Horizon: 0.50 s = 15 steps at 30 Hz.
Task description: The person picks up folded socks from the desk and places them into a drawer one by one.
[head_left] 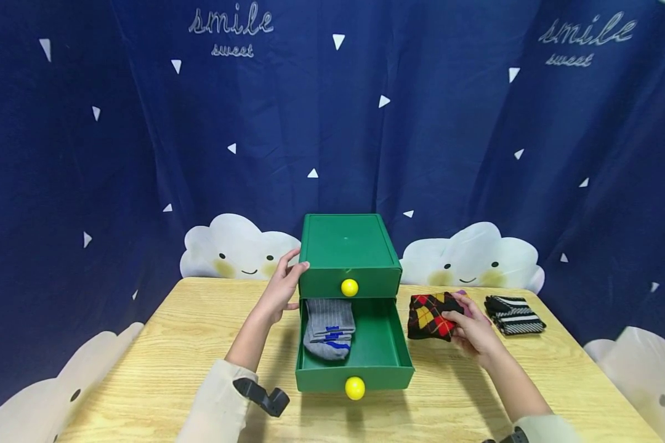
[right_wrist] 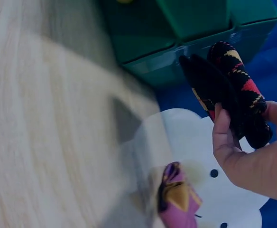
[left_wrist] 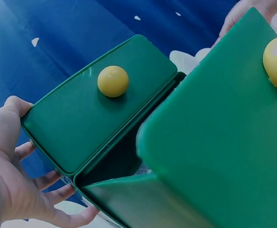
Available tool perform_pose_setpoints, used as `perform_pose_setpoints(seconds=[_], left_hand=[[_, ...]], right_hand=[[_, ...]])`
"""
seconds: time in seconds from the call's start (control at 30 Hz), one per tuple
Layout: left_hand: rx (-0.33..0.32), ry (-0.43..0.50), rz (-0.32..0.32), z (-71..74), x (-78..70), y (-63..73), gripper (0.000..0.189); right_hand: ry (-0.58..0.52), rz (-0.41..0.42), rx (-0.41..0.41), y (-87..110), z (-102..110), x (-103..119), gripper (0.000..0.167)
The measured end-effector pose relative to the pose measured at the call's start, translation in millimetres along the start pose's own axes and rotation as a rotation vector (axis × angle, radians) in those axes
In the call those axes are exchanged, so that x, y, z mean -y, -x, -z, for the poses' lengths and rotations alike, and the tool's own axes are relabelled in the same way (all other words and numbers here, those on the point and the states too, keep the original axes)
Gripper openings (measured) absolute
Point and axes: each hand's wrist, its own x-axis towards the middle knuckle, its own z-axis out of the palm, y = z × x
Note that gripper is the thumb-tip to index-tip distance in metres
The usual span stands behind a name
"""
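Note:
A green two-drawer box with yellow knobs stands on the table, its lower drawer pulled out. Folded grey socks with blue marks lie in that drawer's left half. My left hand rests against the box's left side, fingers spread and thumb at the front edge; the left wrist view shows this close up. Beside the drawer, my right hand pinches folded argyle socks in black, red and yellow between thumb and fingers. In the right wrist view, these argyle socks hang above the table near the box.
Purple folded socks lie on the table behind my right hand. Farther right are black-and-white striped folded socks. Cloud-shaped white panels line the back edge of the wooden table, before a dark blue curtain.

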Motion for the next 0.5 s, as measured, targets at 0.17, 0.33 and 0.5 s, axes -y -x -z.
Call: perform_pose_setpoints(seconds=[0.17, 0.33, 0.5], left_hand=[[-0.002, -0.008, 0.001, 0.4, 0.7, -0.2, 0.056], [-0.003, -0.017, -0.001, 0.3, 0.8, -0.8, 0.057], [-0.003, -0.018, 0.000, 0.4, 0.7, -1.4, 0.057]], right_hand=[[-0.057, 0.066, 0.061, 9.3, 2, 8, 0.043], [-0.078, 0.068, 0.081, 19.3, 3, 20, 0.042], [-0.095, 0.054, 0.101, 32.1, 0, 34, 0.044]])
